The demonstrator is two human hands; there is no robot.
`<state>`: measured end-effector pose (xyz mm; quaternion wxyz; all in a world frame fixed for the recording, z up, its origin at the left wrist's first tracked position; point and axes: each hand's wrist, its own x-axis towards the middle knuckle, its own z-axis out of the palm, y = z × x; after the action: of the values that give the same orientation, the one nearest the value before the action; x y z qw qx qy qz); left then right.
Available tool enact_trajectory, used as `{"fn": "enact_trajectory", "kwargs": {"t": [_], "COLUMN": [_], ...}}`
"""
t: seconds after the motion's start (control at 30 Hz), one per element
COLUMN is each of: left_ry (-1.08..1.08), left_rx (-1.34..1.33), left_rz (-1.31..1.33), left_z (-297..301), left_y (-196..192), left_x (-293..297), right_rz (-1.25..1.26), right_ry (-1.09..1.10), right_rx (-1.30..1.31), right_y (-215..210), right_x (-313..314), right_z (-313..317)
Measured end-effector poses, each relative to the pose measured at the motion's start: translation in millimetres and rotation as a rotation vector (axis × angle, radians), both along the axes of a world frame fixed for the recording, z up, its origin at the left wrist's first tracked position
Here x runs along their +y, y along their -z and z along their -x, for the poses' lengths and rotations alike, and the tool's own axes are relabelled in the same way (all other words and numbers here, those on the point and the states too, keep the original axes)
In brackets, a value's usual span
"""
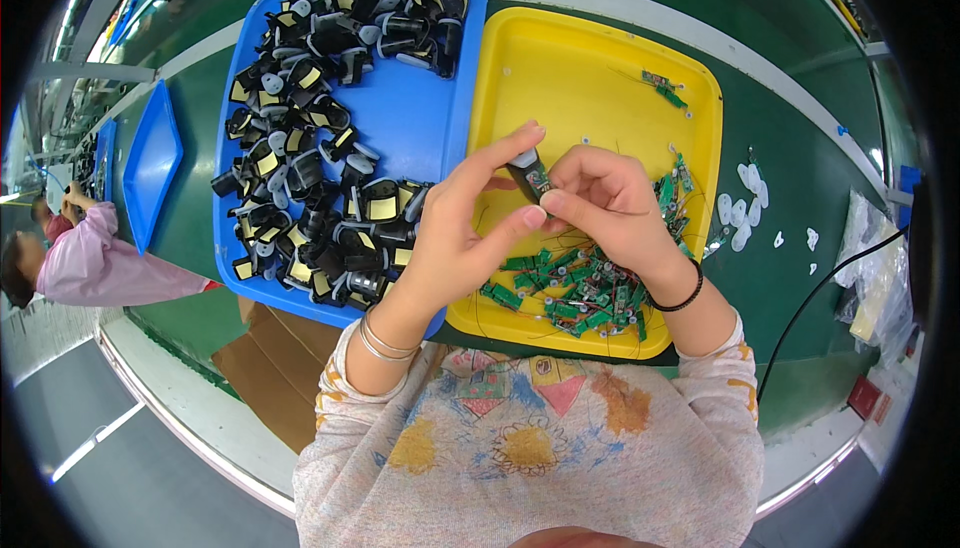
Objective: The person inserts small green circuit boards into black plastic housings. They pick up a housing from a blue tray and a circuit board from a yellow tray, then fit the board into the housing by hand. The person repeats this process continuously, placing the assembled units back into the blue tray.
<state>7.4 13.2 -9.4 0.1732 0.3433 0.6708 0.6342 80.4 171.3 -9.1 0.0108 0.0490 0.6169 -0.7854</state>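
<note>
Over the yellow tray, my left hand grips a small black plastic housing with a grey end, tilted between fingers and thumb. At the housing's near end shows a small green circuit board. My right hand has its fingers curled and pinches at this board; its fingertips hide how far it sits inside the housing. Below my hands, many loose green circuit boards with thin wires and small round parts lie heaped in the tray.
A blue tray to the left holds many black housings with yellow pads. Small white translucent pieces lie on the green table at right, near clear plastic bags and a black cable. A person works at far left.
</note>
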Motion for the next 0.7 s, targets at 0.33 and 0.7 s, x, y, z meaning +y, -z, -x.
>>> {"fn": "enact_trajectory", "kwargs": {"t": [0.33,0.7], "left_ry": [0.055,0.146], "left_rx": [-0.339,-0.241], "left_rz": [-0.115,-0.031], "left_z": [0.3,9.3], "left_y": [1.1,-0.1], "left_x": [-0.6,-13.2], "right_rz": [-0.971,-0.423], "right_ry": [0.182,0.048], "right_rx": [0.486,0.237], "right_y": [-3.1,-6.7], "right_x": [-12.0,-8.3], "right_z": [-2.0,-4.2]}}
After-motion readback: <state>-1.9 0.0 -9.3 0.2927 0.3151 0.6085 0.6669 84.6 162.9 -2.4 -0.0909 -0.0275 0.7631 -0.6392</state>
